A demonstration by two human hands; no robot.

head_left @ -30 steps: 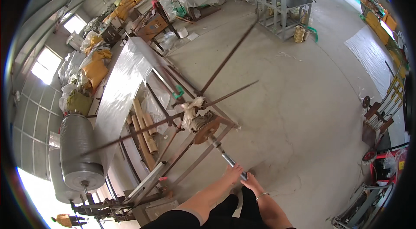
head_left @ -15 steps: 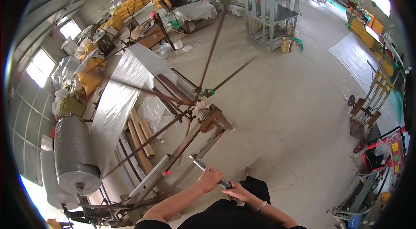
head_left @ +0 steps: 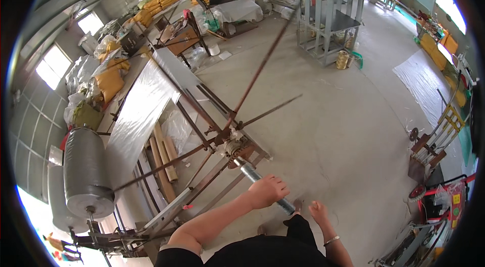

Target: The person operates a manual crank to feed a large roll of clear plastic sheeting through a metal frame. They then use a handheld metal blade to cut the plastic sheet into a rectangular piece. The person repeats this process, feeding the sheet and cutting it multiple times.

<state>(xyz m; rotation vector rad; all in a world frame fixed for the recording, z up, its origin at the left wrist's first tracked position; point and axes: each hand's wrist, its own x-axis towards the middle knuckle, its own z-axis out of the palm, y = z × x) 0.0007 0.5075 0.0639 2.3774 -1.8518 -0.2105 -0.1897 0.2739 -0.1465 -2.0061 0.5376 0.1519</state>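
My left hand [head_left: 269, 191] is wrapped round a silver metal tube [head_left: 249, 172], which slants from beside the rusty round hub [head_left: 241, 157] down toward my legs. Its far end lies against or just in front of that hub; which of the two I cannot tell. Off the tube and to its right is my right hand [head_left: 319, 211], with fingers curled in and nothing seen in them. Several long rusty arms [head_left: 262, 68] spread from the hub's axle on a metal frame. A sheet of clear plastic film [head_left: 139, 108] stretches across behind them.
At the left hangs a large grey film roll [head_left: 88, 168], with brown cardboard tubes [head_left: 164, 158] near the frame. A grey metal rack [head_left: 328, 19] stands at the back. Toward the right are a hand truck [head_left: 429, 141] and a red machine [head_left: 447, 199].
My right hand has let go of the tube and moved right. My left hand and the tube have moved forward to the hub. The rusty arms have turned, and the view has shifted slightly.
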